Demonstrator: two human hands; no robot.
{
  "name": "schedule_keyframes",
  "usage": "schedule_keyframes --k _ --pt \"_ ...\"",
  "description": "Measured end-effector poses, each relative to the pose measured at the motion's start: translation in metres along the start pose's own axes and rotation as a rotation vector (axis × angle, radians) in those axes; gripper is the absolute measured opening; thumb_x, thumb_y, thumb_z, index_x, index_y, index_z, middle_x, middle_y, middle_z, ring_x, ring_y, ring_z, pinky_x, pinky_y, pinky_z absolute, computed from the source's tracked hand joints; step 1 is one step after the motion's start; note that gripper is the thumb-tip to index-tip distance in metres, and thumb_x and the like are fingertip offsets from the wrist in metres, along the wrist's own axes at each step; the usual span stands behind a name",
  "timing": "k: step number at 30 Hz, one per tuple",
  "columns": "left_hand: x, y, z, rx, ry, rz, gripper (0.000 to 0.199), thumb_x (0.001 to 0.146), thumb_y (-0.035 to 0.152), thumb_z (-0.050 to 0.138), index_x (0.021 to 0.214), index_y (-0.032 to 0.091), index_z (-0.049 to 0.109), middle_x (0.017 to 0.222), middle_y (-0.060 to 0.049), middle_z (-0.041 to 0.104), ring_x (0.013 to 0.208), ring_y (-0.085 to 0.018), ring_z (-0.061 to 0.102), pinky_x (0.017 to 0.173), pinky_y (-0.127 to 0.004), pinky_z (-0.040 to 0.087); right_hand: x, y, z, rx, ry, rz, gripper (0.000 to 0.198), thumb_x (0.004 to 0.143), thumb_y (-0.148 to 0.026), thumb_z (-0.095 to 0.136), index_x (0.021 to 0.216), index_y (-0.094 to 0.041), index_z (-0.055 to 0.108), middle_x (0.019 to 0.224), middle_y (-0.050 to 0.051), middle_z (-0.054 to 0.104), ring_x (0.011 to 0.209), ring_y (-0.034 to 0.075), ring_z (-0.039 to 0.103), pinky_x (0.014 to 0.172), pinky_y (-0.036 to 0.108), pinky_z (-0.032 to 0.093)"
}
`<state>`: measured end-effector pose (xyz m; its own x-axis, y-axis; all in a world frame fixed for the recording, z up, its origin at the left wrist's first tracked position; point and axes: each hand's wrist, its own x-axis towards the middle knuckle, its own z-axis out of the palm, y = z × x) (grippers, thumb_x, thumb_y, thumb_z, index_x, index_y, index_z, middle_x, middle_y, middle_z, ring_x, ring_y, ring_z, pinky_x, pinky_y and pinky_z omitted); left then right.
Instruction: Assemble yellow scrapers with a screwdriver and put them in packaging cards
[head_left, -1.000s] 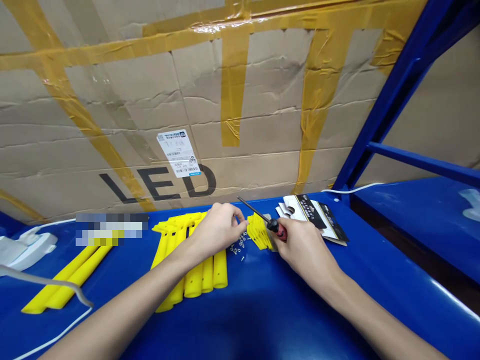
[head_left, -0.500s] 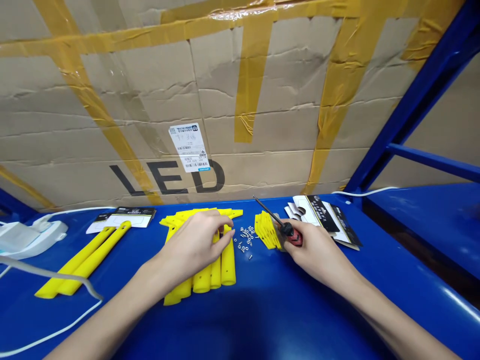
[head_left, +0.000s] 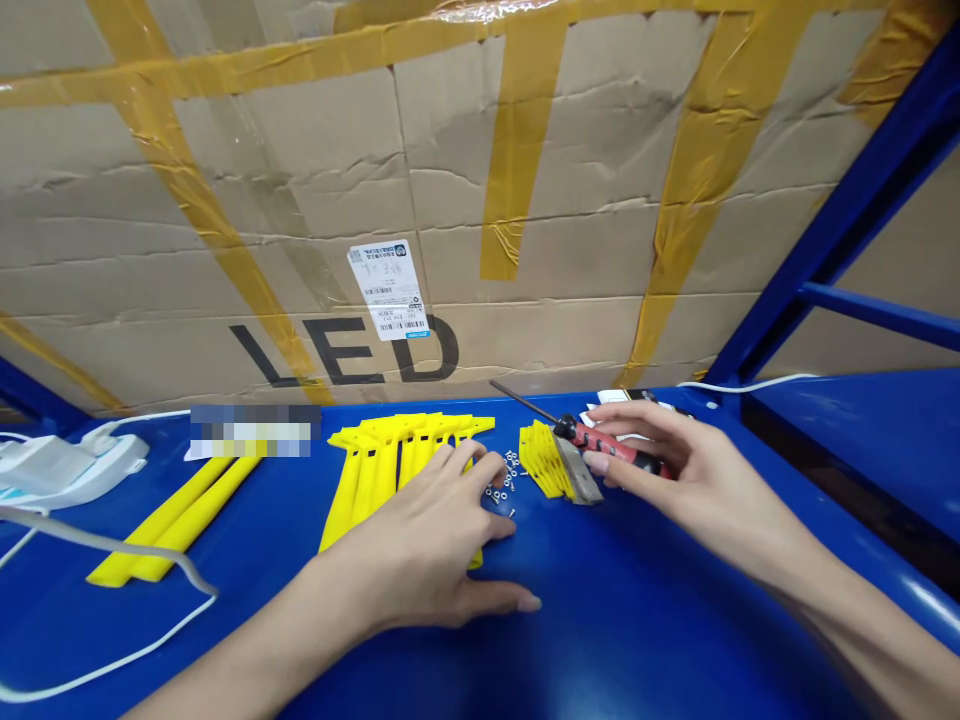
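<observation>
My right hand point(head_left: 675, 460) holds a screwdriver point(head_left: 615, 445) with a red and black handle between thumb and fingers, its shaft pointing up and left. Below the handle lies a stack of flat yellow pieces point(head_left: 544, 460) with a grey metal plate point(head_left: 579, 475) at its right end. My left hand point(head_left: 442, 545) is open, palm down, fingers spread and thumb stretched right. It covers part of a row of yellow tube-like handles point(head_left: 367, 480) with wider top ends. Small silver screws and nuts point(head_left: 501, 490) lie beside its fingertips; some are hidden by them.
Two more yellow handles point(head_left: 187, 510) lie at the left, near a white power strip point(head_left: 97, 475) and grey and white cables point(head_left: 150, 550). Printed packaging point(head_left: 600, 405) is partly behind my right hand. A taped cardboard box point(head_left: 315, 220) stands behind the blue table point(head_left: 600, 620).
My left hand has moved right and down and spread its fingers. My right hand has shifted right and loosened around the screwdriver, which now lies flatter with more of its handle showing.
</observation>
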<state>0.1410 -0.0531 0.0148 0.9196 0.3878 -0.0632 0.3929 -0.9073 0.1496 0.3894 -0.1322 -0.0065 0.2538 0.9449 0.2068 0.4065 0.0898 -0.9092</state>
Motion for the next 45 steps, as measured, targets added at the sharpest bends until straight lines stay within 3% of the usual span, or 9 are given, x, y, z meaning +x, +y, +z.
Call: schedule_keyframes --k 6,10,16,19,22,26,34,45 --pt "0.008 -0.001 0.003 0.030 -0.038 -0.109 0.076 0.085 0.081 0.047 0.133 0.026 0.069 0.137 -0.016 0.051 0.134 -0.044 0.038 0.111 -0.065 0.034 0.001 -0.004 -0.002 0.052 0.129 -0.019 0.045 0.073 -0.049 0.084 0.106 -0.025 0.067 0.107 0.007 0.077 0.101 0.026 0.073 0.086 0.038 0.060" --pt "0.011 -0.005 0.000 0.008 -0.011 -0.146 0.078 0.088 0.079 0.043 0.138 0.022 0.064 0.131 -0.016 0.052 0.128 -0.041 0.042 0.108 -0.062 0.038 0.000 -0.007 -0.006 0.062 0.132 0.003 0.038 0.073 -0.053 0.082 0.095 -0.023 0.071 0.106 0.008 0.077 0.100 0.027 0.073 0.081 0.035 0.060" --pt "0.000 -0.013 -0.025 -0.021 0.011 -0.180 0.068 0.088 0.076 0.049 0.127 0.025 0.071 0.122 -0.011 0.053 0.122 -0.032 0.045 0.105 -0.051 0.043 -0.001 -0.011 -0.011 0.096 0.350 -0.006 0.039 0.073 -0.053 0.082 0.099 -0.025 0.073 0.084 0.004 0.076 0.072 0.022 0.074 0.061 0.030 0.058" --pt "-0.008 -0.022 -0.037 0.008 -0.015 -0.164 0.066 0.086 0.076 0.053 0.120 0.023 0.074 0.113 -0.010 0.055 0.115 -0.030 0.048 0.101 -0.048 0.046 -0.003 -0.012 -0.011 -0.026 0.456 -0.076 0.031 0.075 -0.050 0.080 0.091 -0.024 0.072 0.071 0.000 0.070 0.054 0.015 0.066 0.052 0.027 0.054" --pt "-0.014 -0.031 -0.045 0.032 -0.011 -0.175 0.069 0.083 0.075 0.059 0.123 0.020 0.073 0.111 -0.010 0.055 0.110 -0.029 0.050 0.096 -0.046 0.049 -0.006 -0.011 -0.010 -0.163 0.389 -0.138 0.023 0.077 -0.045 0.078 0.084 -0.024 0.072 0.070 -0.001 0.068 0.049 0.013 0.060 0.048 0.026 0.050" --pt "-0.018 -0.036 -0.047 0.050 -0.015 -0.190 0.076 0.078 0.077 0.063 0.131 0.021 0.069 0.113 -0.010 0.056 0.110 -0.030 0.051 0.095 -0.046 0.049 -0.008 -0.011 -0.002 -0.233 0.278 -0.210 0.015 0.078 -0.037 0.075 0.079 -0.023 0.071 0.075 0.000 0.070 0.060 0.016 0.065 0.055 0.028 0.051" --pt "-0.016 -0.034 -0.043 0.061 0.005 -0.187 0.077 0.080 0.076 0.063 0.134 0.022 0.066 0.114 -0.010 0.056 0.111 -0.030 0.052 0.095 -0.045 0.049 -0.008 -0.007 0.013 -0.325 0.258 -0.324 0.011 0.086 -0.035 0.072 0.088 -0.025 0.070 0.086 0.000 0.074 0.076 0.018 0.067 0.070 0.030 0.051" --pt "-0.002 -0.020 -0.028 0.037 -0.016 -0.121 0.067 0.085 0.071 0.061 0.132 0.024 0.068 0.115 -0.011 0.055 0.115 -0.031 0.050 0.101 -0.047 0.047 -0.007 -0.011 -0.013 -0.365 0.403 -0.271 0.013 0.081 -0.038 0.073 0.084 -0.025 0.069 0.076 -0.001 0.071 0.060 0.015 0.061 0.056 0.028 0.047"
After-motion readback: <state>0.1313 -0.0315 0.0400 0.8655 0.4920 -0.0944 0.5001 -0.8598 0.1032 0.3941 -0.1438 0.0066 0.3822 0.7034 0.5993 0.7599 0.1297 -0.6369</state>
